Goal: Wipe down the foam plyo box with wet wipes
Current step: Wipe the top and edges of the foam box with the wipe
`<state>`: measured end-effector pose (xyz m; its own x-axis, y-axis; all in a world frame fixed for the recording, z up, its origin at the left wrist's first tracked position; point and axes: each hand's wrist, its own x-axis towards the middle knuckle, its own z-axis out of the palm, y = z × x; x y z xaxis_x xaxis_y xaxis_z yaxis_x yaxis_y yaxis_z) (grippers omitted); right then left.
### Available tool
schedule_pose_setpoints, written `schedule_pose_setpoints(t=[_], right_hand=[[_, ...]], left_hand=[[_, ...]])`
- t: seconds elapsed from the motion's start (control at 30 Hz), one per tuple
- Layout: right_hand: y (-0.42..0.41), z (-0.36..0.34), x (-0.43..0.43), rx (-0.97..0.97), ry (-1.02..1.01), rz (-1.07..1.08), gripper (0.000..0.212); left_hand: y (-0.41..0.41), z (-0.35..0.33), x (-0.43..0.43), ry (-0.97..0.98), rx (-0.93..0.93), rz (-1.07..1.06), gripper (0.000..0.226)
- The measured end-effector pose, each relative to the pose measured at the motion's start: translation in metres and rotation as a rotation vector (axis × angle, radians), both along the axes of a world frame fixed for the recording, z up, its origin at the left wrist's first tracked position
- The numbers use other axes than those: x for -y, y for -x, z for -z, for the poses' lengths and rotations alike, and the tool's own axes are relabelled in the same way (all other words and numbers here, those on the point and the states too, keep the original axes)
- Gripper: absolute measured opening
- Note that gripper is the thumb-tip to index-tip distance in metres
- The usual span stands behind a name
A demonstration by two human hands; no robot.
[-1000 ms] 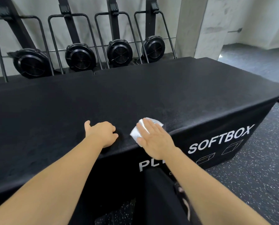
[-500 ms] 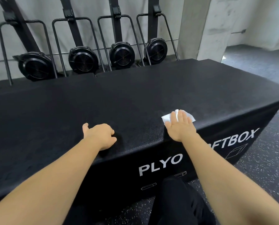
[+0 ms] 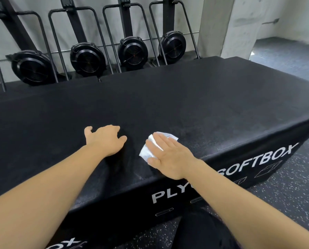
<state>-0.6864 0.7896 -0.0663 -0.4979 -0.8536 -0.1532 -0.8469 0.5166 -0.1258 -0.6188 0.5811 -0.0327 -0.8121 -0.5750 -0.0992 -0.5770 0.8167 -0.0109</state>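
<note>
Two hands on plyo box (image 3: 186, 97): right hand (image 3: 170, 157) presses wipe (image 3: 146, 152), fingers (image 3: 165, 146) straight; left hand (image 3: 105, 139) seemingly curled.

- 2 forearms show, the left forearm (image 3: 42, 191) and the right forearm (image 3: 243, 200), both bare along all of their visible length.
- The left hand (image 3: 105, 139) and the right hand (image 3: 170, 159) are bare as well.
- 1 leg shows low between the arms, clothed in black trousers (image 3: 200, 230) of plain, matte cloth.
- A faint purplish patch (image 3: 230, 246) sits at the bottom edge of that cloth, too blurred to read.
</note>
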Motion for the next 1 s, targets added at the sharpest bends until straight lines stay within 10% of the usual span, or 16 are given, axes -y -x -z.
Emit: schedule_pose_setpoints(t=[0.57, 1.0], right_hand=[[0.129, -0.005, -0.02, 0.003, -0.079, 0.218, 0.062], [0.03, -0.001, 0.061, 0.098, -0.146, -0.302, 0.065]], left_hand=[[0.025, 0.004, 0.002, 0.053, 0.29, 0.022, 0.05], [0.015, 0.006, -0.009, -0.013, 0.188, -0.09, 0.046]])
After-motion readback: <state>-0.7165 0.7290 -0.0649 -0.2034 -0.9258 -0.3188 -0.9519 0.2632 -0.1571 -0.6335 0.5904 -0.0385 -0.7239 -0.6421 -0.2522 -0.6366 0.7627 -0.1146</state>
